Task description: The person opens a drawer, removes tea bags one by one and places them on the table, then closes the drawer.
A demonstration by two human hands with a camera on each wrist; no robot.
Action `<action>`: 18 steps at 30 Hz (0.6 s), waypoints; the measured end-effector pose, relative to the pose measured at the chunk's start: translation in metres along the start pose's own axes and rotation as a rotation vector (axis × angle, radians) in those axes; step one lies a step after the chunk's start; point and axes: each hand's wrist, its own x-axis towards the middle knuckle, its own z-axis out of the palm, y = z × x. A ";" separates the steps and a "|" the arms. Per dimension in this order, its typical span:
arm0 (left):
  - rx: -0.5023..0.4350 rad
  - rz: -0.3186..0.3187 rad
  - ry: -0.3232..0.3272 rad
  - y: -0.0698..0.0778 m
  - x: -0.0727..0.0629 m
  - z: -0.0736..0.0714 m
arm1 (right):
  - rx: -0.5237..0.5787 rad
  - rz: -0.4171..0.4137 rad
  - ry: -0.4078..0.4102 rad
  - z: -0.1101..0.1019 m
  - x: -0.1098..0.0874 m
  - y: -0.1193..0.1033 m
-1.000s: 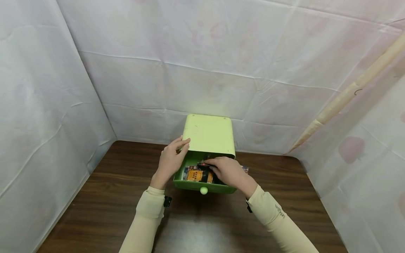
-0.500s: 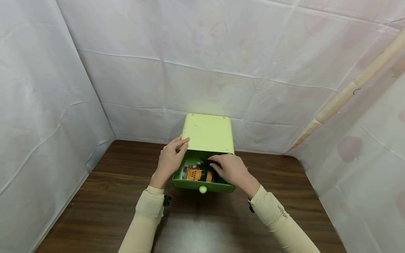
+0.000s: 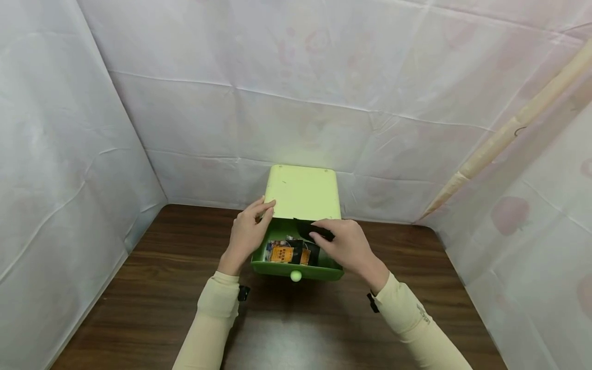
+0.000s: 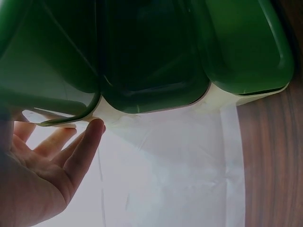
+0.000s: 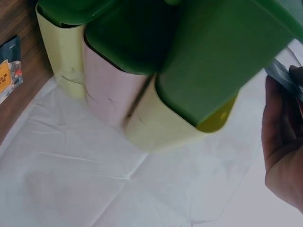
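Head view: near the counter's (image 3: 185, 277) far edge, the right hand (image 3: 348, 244) pinches a packet (image 3: 304, 229) over the drawer (image 3: 319, 273); the left hand (image 3: 248, 231), fingers extended, touches the cabinet (image 3: 302, 192). Probably unloading; next needs a clear lift.

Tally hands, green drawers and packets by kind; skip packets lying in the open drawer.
Hands: 2 (left hand, right hand)
Green drawers: 3 (top drawer, middle drawer, bottom drawer)
Packets: 2 (held black packet, tabletop packet)
Total: 7
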 end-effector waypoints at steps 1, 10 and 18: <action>0.000 0.000 0.000 0.000 0.000 0.000 | 0.025 -0.009 0.031 -0.002 -0.001 0.000; 0.001 -0.003 -0.001 0.000 0.000 0.002 | 0.195 -0.075 0.321 -0.026 -0.001 -0.008; 0.001 0.006 0.013 -0.001 0.001 0.002 | 0.218 -0.047 0.431 -0.048 -0.003 -0.010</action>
